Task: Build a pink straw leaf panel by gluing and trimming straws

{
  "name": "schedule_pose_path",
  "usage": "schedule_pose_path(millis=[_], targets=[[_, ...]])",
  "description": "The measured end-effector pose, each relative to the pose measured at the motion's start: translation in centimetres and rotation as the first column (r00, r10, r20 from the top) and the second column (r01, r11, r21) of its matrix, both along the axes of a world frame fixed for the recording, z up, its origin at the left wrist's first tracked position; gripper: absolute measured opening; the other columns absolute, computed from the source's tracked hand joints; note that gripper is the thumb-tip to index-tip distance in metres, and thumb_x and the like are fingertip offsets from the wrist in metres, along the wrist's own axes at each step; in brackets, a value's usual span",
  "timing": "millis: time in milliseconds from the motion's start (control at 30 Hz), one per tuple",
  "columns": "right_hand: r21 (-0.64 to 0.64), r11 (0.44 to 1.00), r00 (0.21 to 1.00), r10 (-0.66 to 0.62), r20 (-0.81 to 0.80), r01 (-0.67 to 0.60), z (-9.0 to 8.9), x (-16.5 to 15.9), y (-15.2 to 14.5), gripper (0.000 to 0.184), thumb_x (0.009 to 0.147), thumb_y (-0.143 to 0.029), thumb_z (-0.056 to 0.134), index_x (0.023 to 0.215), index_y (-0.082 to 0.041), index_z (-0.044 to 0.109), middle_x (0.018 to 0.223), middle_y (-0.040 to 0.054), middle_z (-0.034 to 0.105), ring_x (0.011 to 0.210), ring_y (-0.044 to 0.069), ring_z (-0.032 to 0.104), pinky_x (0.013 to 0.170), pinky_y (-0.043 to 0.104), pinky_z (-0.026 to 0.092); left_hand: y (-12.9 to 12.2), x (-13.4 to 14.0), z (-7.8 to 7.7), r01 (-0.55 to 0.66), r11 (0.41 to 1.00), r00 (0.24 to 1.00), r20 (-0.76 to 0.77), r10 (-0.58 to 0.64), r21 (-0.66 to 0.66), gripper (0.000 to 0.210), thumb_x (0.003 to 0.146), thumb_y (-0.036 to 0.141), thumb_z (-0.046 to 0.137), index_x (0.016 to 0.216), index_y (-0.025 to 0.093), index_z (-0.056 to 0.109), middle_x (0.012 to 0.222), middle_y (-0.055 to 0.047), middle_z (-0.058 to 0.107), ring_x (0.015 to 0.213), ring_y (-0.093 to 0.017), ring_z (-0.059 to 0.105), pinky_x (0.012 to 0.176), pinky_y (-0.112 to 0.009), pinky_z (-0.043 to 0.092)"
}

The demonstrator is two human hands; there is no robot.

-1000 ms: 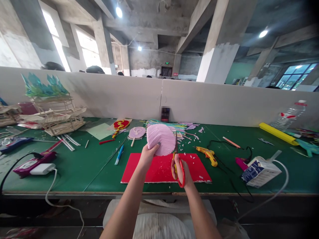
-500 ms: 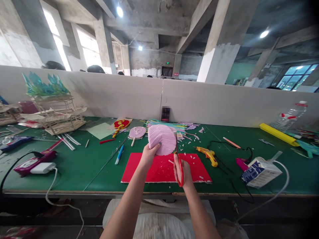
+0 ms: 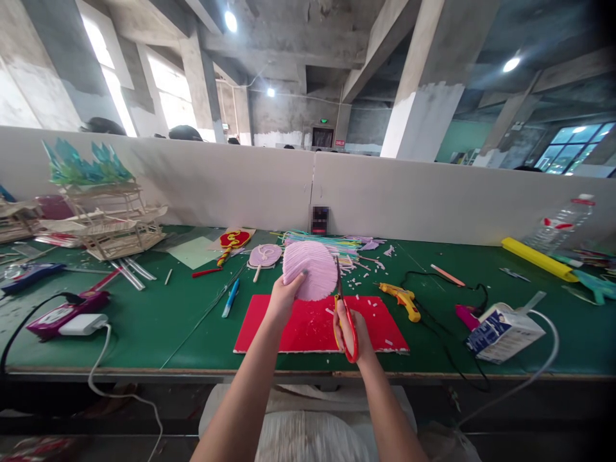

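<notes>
My left hand (image 3: pixel 283 296) pinches the lower left edge of a pale purple ribbed disc (image 3: pixel 312 269), thumb on its face. The disc is held up above a red board (image 3: pixel 298 330) scattered with small pale scraps. In my right hand (image 3: pixel 353 327) is a pair of scissors (image 3: pixel 353 343) with red and yellow handles. Their blades point upward along the right edge of the disc; whether they touch it I cannot tell. Behind lies a heap of coloured strips (image 3: pixel 332 242), partly hidden by the disc.
A yellow glue gun (image 3: pixel 402 300) with a black cord lies right of the board, near a milk carton (image 3: pixel 503 333). Left are a blue pen (image 3: pixel 231 299), a small purple fan shape (image 3: pixel 264 256), a red and yellow piece (image 3: pixel 235 239) and a purple power strip (image 3: pixel 70 314).
The disc and my left hand have shifted slightly left. The scissors have turned a little, and their handles sit slightly farther right. My right hand still holds them.
</notes>
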State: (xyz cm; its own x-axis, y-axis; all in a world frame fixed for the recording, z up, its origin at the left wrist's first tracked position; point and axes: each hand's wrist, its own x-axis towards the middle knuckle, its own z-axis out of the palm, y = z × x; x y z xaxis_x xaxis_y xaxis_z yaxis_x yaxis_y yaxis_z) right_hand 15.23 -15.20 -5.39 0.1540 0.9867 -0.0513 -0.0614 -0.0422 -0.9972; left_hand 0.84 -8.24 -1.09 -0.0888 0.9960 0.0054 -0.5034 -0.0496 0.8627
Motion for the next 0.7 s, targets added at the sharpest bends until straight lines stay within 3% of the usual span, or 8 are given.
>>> schedule_pose_path(millis=[133, 700], targets=[[0.085, 0.993, 0.994, 0.092, -0.059, -0.087, -0.6, 0.1, 0.4, 0.06, 0.073, -0.08, 0.042, 0.062, -0.021, 0.041, 0.043, -0.0098, 0.035, 0.03, 0.004, 0.031, 0.031, 0.017, 0.027, 0.0, -0.3, 0.0, 0.058, 0.998, 0.998, -0.033, -0.057, 0.026, 0.053, 0.046, 0.038, 0.088, 0.088, 0.01, 0.072, 0.081, -0.008, 0.072, 0.076, -0.019, 0.066, 0.074, -0.029, 0.049], [0.078, 0.996, 0.996, 0.037, 0.08, -0.043, -0.7, 0.4, 0.3, 0.06, 0.076, -0.08, 0.038, 0.063, -0.021, 0.043, 0.041, -0.0084, 0.038, 0.029, 0.006, 0.035, 0.03, 0.019, 0.028, 0.1, -0.8, -0.2, 0.046, 0.999, 0.993, -0.107, -0.043, 0.024, 0.051, 0.046, 0.041, 0.087, 0.084, 0.01, 0.072, 0.077, -0.006, 0.071, 0.07, -0.017, 0.063, 0.068, -0.027, 0.048]])
